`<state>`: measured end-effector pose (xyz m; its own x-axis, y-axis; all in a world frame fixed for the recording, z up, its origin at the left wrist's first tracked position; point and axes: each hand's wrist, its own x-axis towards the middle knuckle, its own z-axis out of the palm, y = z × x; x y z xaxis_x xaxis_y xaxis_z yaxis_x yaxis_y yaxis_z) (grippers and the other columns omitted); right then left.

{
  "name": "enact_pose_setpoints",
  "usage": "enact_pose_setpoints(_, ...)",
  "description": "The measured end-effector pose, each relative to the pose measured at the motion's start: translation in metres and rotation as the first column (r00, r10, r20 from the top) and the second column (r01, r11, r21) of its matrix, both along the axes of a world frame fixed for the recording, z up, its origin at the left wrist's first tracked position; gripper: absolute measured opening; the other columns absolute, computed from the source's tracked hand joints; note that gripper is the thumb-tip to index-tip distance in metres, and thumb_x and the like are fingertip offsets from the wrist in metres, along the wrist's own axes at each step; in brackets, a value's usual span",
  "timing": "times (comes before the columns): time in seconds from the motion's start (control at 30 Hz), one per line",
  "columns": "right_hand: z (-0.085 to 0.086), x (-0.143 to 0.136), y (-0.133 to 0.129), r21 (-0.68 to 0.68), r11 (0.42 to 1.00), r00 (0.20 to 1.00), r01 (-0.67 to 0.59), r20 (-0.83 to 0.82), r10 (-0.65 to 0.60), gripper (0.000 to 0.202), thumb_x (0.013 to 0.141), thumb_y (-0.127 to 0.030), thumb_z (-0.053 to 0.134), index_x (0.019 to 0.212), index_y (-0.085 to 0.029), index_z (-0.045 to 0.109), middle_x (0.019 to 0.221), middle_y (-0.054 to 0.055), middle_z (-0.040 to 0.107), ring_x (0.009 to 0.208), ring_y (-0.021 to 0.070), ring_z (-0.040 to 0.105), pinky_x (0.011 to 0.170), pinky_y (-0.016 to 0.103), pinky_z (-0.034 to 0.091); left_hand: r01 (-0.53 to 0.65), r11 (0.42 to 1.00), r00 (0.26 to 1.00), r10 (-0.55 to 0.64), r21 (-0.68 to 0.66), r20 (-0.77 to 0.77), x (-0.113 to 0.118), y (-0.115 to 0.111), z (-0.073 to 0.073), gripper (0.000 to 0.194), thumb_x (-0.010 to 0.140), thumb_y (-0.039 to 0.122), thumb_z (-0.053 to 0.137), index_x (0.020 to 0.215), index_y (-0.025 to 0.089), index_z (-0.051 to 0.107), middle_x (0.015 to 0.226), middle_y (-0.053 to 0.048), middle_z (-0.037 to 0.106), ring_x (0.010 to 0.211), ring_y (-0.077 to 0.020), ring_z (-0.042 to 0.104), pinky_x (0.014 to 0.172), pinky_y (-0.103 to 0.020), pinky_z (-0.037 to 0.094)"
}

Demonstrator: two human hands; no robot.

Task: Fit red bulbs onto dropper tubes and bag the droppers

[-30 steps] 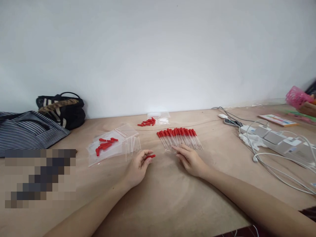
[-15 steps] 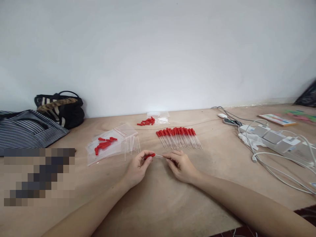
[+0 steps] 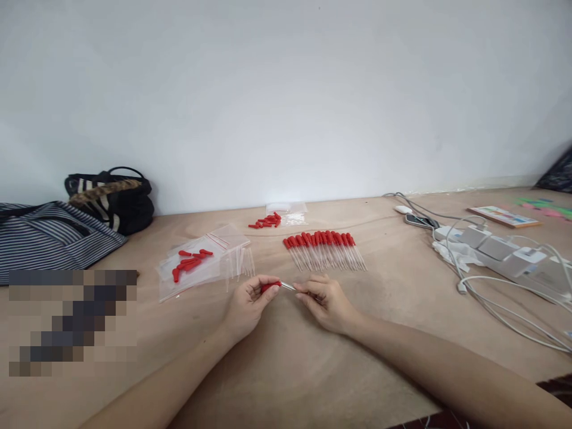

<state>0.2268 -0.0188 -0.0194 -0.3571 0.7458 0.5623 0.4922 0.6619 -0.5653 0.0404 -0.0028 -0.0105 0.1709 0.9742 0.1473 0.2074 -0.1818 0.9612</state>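
My left hand (image 3: 249,304) is closed on a red rubber bulb (image 3: 270,286), near the table's middle. A thin clear tube (image 3: 287,286) runs from the bulb to my right hand (image 3: 326,302), whose thumb and fingers pinch its far end. Beyond my right hand lies a row of red-capped clear droppers (image 3: 324,247), caps pointing to the wall. Loose red bulbs (image 3: 190,261) rest on clear plastic bags (image 3: 167,289) at the left, with thin clear tubes (image 3: 245,262) at the bags' right side.
More red bulbs (image 3: 267,221) and a clear bag of tubes (image 3: 292,215) lie near the wall. At the left are a striped bag (image 3: 58,238) and a black bag (image 3: 129,202). A power strip with chargers (image 3: 513,256), white cables and a phone (image 3: 420,220) occupy the right.
My right hand's fingers have shifted slightly and closed nearer the tube's end. Both hands otherwise stay in nearly the same place; the view has moved slightly.
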Motion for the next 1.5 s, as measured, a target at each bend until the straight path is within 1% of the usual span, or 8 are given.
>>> enact_pose_setpoints(0.13,-0.001,0.003,0.003,0.046,0.998,0.999,-0.031,0.012,0.031,0.018,0.083,-0.018,0.046,0.090,-0.018,0.063,0.066,0.001,0.058,0.061,0.0112,0.050,0.065,0.028,0.030,-0.011,1.000,1.000,0.011,-0.016,0.024,0.000,-0.001,-0.001,0.021,0.061,0.030,0.064,0.075,0.015,0.062,0.073,-0.003,0.067,0.070,-0.0158,0.061,0.069,-0.027,0.049)
enact_pose_setpoints(0.27,-0.004,0.006,0.007,0.115,0.991,0.997,-0.067,0.047,0.062,0.020,0.081,-0.013,0.046,0.092,-0.018,0.062,0.068,0.001,0.058,0.061,0.0107,0.049,0.067,0.029,0.028,-0.003,0.999,0.999,0.005,-0.049,0.049,0.000,-0.002,-0.001,0.020,0.059,0.028,0.066,0.074,0.015,0.063,0.070,-0.002,0.067,0.067,-0.0147,0.061,0.066,-0.025,0.050)
enact_pose_setpoints(0.4,-0.005,0.009,0.010,0.170,0.979,0.990,-0.110,0.105,0.093,0.026,0.079,-0.007,0.043,0.095,-0.018,0.061,0.069,0.000,0.058,0.063,0.0105,0.049,0.069,0.030,0.026,0.011,0.999,0.999,-0.009,-0.048,0.053,0.000,-0.003,-0.002,0.020,0.059,0.028,0.066,0.074,0.015,0.063,0.069,-0.002,0.068,0.066,-0.0146,0.062,0.064,-0.025,0.050)
enact_pose_setpoints(0.57,-0.004,0.014,0.013,0.274,0.953,0.978,-0.126,0.197,0.072,0.034,0.073,-0.002,0.040,0.098,-0.016,0.060,0.068,0.001,0.056,0.061,0.0108,0.046,0.069,0.031,0.026,0.010,0.999,1.000,-0.009,-0.036,0.027,-0.001,-0.003,-0.003,0.020,0.059,0.028,0.066,0.074,0.016,0.064,0.068,-0.002,0.068,0.065,-0.0148,0.062,0.062,-0.025,0.051)
enact_pose_setpoints(0.73,-0.002,0.017,0.013,0.373,0.917,0.967,-0.139,0.251,0.044,0.042,0.069,0.000,0.037,0.101,-0.018,0.058,0.067,0.000,0.055,0.059,0.0108,0.045,0.071,0.033,0.025,0.068,0.997,0.997,-0.067,-0.039,0.037,0.001,-0.004,-0.004,0.017,0.061,0.028,0.066,0.074,0.016,0.065,0.068,-0.002,0.068,0.063,-0.0137,0.061,0.060,-0.023,0.050)
enact_pose_setpoints(0.97,-0.005,0.009,0.011,0.328,0.940,0.974,-0.092,0.225,0.017,0.036,0.072,-0.001,0.038,0.098,-0.015,0.058,0.074,0.004,0.056,0.066,0.0135,0.043,0.068,0.030,0.028,0.051,0.998,0.997,-0.050,-0.032,0.057,0.002,-0.004,-0.007,0.018,0.061,0.026,0.066,0.074,0.015,0.065,0.065,-0.002,0.067,0.059,-0.0130,0.060,0.058,-0.023,0.049)
enact_pose_setpoints(1.2,0.000,0.008,0.014,0.329,0.930,0.956,-0.162,0.284,0.067,0.038,0.072,-0.002,0.036,0.099,-0.015,0.059,0.070,0.004,0.053,0.064,0.0141,0.041,0.068,0.032,0.029,0.036,0.999,0.999,-0.035,-0.024,0.011,0.002,-0.005,-0.008,0.016,0.059,0.025,0.066,0.071,0.015,0.066,0.063,-0.002,0.067,0.056,-0.0128,0.058,0.054,-0.023,0.049)
enact_pose_setpoints(1.5,-0.004,0.007,0.016,0.279,0.946,0.946,-0.167,0.315,0.075,0.038,0.072,-0.002,0.036,0.099,-0.016,0.060,0.070,0.004,0.053,0.065,0.0141,0.041,0.069,0.032,0.029,0.060,0.998,0.997,-0.061,-0.016,-0.037,0.003,-0.004,-0.007,0.016,0.061,0.026,0.066,0.073,0.015,0.067,0.062,-0.003,0.067,0.055,-0.0134,0.058,0.053,-0.024,0.049)
